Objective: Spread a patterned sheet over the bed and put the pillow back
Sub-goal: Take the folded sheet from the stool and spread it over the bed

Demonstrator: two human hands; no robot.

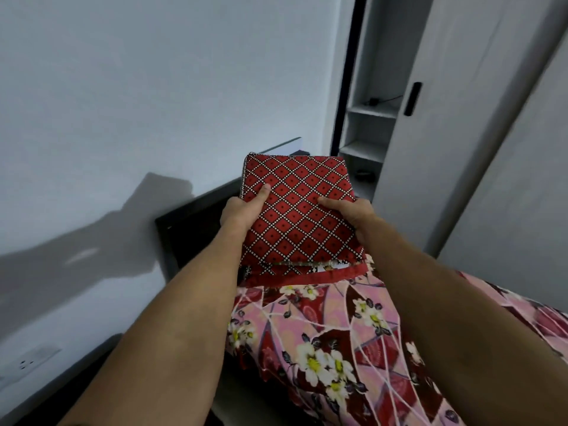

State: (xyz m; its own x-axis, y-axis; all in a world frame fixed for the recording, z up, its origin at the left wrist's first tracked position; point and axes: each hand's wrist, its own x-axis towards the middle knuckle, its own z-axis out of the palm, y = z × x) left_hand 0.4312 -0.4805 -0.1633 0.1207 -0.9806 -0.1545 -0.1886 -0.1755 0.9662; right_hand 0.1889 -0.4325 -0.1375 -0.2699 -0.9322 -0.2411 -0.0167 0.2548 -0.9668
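Red cloth with a grid of white dots and dark-centred diamonds covers the pillow (299,210), which I hold by its two sides, tilted up toward me. My left hand (242,210) grips the left edge with the thumb laid on the top face. My right hand (353,213) grips the right edge the same way, and its fingers are hidden behind the pillow. The pillow sits over the head end of the bed, its lower edge just at the plain red border of the patterned sheet (338,348); I cannot tell whether it rests there. The sheet, pink and maroon with white and yellow flowers, lies spread over the bed under my forearms.

Behind and left of the pillow stands the dark headboard (190,229), against the white wall (153,87), where the shadow (92,250) of my arms falls. A socket (33,359) is low on that wall. To the right, close beside the bed head, are open white shelves (368,130) with a small dark item (373,102) and its cable on one. Next to them is a pale wardrobe door (461,118) with a black handle (412,98).
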